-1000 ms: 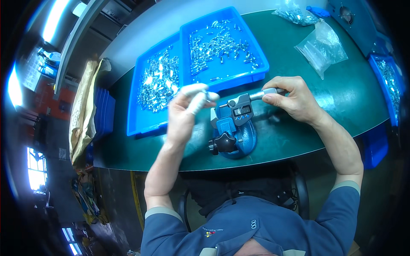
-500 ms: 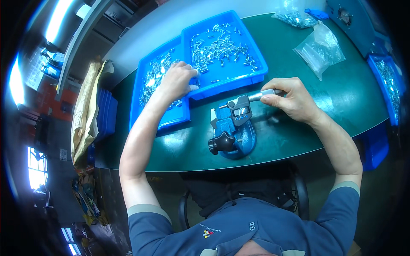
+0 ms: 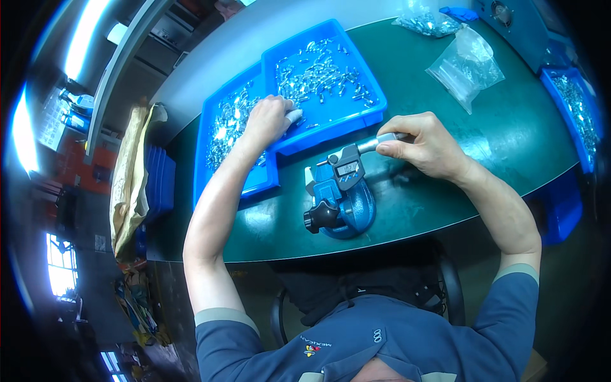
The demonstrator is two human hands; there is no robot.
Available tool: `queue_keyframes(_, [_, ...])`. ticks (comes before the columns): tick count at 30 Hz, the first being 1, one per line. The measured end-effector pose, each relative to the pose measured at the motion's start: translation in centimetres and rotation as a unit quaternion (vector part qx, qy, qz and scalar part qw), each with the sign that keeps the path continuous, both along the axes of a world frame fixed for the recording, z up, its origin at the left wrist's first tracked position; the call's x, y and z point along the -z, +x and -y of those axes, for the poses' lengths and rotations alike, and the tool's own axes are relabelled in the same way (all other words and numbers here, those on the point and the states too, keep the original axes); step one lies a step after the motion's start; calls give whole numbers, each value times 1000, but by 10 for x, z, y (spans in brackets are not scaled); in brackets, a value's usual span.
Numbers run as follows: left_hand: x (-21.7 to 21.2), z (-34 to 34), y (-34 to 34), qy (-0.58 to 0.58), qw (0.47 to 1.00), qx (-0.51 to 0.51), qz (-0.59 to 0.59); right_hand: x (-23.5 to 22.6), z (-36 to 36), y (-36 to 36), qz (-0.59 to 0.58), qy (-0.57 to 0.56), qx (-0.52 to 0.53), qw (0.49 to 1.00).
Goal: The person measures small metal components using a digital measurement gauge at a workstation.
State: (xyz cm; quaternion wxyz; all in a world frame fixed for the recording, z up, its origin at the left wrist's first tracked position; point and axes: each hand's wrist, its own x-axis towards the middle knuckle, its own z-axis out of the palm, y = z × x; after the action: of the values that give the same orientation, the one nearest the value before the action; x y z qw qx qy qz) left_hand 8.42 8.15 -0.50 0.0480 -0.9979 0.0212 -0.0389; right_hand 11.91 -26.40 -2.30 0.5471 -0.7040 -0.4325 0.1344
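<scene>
Left hand (image 3: 267,121) rests, fingers curled, in blue plastic tray (image 3: 219,184) of small metal parts (image 3: 229,124); right hand (image 3: 423,143) pinches silver thimble (image 3: 382,140) of digital micrometer (image 3: 347,169) (clamped in blue stand (image 3: 344,204)).

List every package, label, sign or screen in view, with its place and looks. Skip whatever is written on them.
Small screen: on the micrometer clamped in the blue vise, by the right hand; grey rectangle, dark frame.
Clear plastic bag: far right of the green table; crumpled, see-through.
Second clear bag: at the table's far edge; holds small metal parts.
Brown paper sack: off the table's left end; tall, tan, creased.
</scene>
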Motion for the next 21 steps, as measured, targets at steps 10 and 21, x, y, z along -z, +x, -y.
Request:
queue_keyframes(10, [-5,10,-3,-108,992,51,-37,-1,1,0,3,-3,-3,1000])
queue_keyframes(21, [-2,5,0,-103,991,43,-67,1,1,-1,11,4,1,1000])
